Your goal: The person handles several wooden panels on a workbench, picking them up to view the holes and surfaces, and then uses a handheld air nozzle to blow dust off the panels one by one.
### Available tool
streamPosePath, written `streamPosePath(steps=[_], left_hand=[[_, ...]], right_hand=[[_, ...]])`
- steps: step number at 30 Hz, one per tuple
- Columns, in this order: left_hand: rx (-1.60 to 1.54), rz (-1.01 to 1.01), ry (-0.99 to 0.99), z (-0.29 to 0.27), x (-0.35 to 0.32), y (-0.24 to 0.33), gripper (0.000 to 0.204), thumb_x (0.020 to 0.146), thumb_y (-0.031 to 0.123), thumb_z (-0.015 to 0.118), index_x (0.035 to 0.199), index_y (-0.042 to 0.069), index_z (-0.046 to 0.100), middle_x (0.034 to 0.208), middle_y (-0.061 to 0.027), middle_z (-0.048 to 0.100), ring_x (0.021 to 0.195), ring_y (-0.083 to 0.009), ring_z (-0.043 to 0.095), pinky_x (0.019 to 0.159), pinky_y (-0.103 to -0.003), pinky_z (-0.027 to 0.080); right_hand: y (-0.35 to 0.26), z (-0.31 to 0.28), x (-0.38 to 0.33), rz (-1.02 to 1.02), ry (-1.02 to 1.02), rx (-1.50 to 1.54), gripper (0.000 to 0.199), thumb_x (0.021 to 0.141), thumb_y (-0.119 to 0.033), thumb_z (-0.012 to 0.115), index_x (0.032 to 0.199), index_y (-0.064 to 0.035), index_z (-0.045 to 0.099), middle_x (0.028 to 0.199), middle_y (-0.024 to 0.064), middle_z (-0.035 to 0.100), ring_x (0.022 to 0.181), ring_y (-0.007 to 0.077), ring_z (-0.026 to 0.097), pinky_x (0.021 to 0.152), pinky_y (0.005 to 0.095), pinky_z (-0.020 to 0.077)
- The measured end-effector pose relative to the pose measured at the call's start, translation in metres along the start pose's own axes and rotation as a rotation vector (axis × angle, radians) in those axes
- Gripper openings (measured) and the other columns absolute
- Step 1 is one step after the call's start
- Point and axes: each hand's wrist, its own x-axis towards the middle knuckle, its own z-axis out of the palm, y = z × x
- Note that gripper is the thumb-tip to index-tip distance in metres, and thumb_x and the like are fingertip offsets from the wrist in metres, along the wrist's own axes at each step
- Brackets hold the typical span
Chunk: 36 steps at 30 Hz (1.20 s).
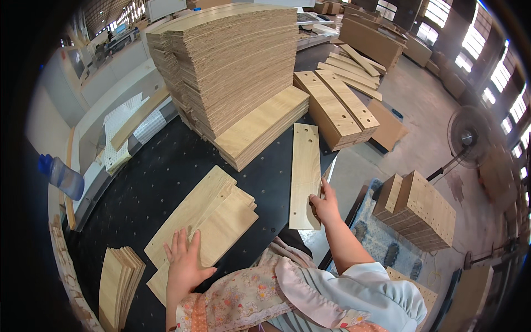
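Note:
My left hand (186,261) lies with fingers spread on a few overlapping light wood boards (228,228) on the black worktop (138,191). A narrow wood board with small drilled holes (304,171) is at the worktop's right edge. My right hand (326,206) grips that board by its right side, thumb on its upper face; the other fingers are partly hidden along the edge. Beyond the hands rises a tall stack of boards (243,72), with a lower stack (265,124) against its front.
Drilled boards in two neat stacks (337,110) stand at the far right, with loose strips (354,69) behind. More stacked boards (420,207) sit on a pallet to the right, near a fan (467,135). Boards (119,285) and a blue-capped bottle (61,176) are at left.

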Motion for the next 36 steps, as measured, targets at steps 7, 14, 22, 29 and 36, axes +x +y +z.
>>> streamPosePath(steps=[7,14,22,29,36], left_hand=[[-0.019,-0.061,-0.016,0.013,-0.020,-0.025,0.100,0.055,0.030,0.081,0.139,0.010,0.031,0.140,-0.0221,0.027,0.132,-0.0385,0.023,0.109,-0.057,0.009],[-0.028,-0.009,0.108,0.022,-0.021,-0.029,0.096,0.054,0.023,0.079,0.138,0.010,0.034,0.132,-0.0195,0.034,0.124,-0.0349,0.031,0.106,-0.048,0.017],[-0.029,-0.013,0.114,0.026,-0.020,-0.033,0.097,0.052,0.025,0.080,0.138,0.012,0.036,0.132,-0.0188,0.034,0.123,-0.0343,0.032,0.104,-0.046,0.019],[-0.044,0.004,0.139,0.028,-0.020,-0.033,0.097,0.053,0.024,0.079,0.138,0.013,0.035,0.132,-0.0195,0.033,0.123,-0.0361,0.031,0.104,-0.047,0.019],[-0.037,-0.009,0.110,0.028,-0.019,-0.035,0.098,0.053,0.025,0.079,0.138,0.011,0.034,0.132,-0.0209,0.032,0.124,-0.0368,0.031,0.103,-0.049,0.019]], right_hand=[[-0.028,-0.018,0.028,-0.224,0.136,0.009,0.053,0.077,-0.006,0.063,0.128,-0.0021,0.047,0.120,0.0138,0.049,0.110,0.0268,0.050,0.090,0.0326,0.0423],[-0.024,-0.013,0.033,0.131,0.152,0.198,0.056,0.079,-0.005,0.060,0.132,-0.0022,0.041,0.117,0.0108,0.052,0.105,0.0227,0.052,0.081,0.0329,0.0448],[-0.035,0.009,-0.005,0.411,0.055,0.678,0.048,0.086,-0.008,0.055,0.128,0.0061,0.037,0.113,0.0157,0.053,0.101,0.0243,0.054,0.087,0.0346,0.0446],[-0.004,0.004,0.006,0.304,-0.154,0.626,0.048,0.084,-0.005,0.057,0.128,0.0052,0.039,0.111,0.0152,0.056,0.099,0.0235,0.056,0.086,0.0330,0.0454],[-0.012,-0.001,-0.015,0.470,-0.198,0.563,0.038,0.086,-0.006,0.056,0.121,0.0030,0.044,0.100,0.0137,0.060,0.088,0.0222,0.060,0.077,0.0343,0.0492]])
